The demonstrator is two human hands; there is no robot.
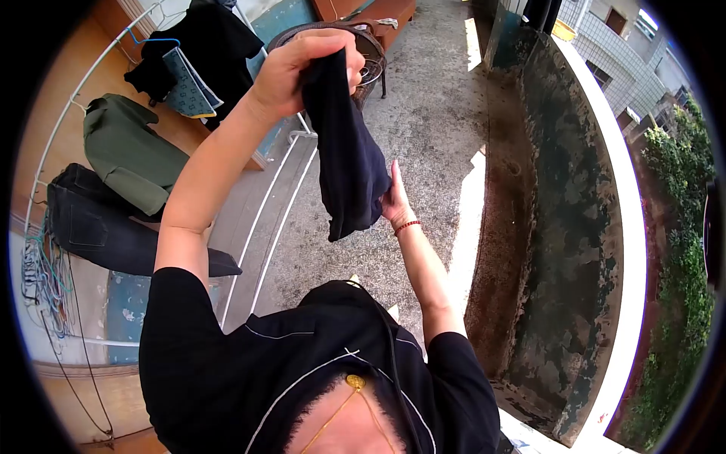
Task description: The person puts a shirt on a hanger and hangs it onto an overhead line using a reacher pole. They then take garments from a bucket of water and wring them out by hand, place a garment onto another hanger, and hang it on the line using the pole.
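Note:
A dark, folded-looking cloth [344, 151] hangs in front of me at the upper middle of the head view. My left hand [306, 68] is raised and closed round its top end, with the fingers wrapped over the fabric. Lower down, my right hand [395, 198] touches the cloth's right side near its bottom end. Its thumb points up, and the other fingers are hidden behind the fabric. A red beaded bracelet [408, 225] circles the right wrist.
On the left, a white drying rack [261, 216] bears a green garment [132, 151], dark jeans [91, 227] and black clothing [215, 45]. A round wicker chair [370, 57] stands ahead. A peeling low wall [567, 227] runs along the right.

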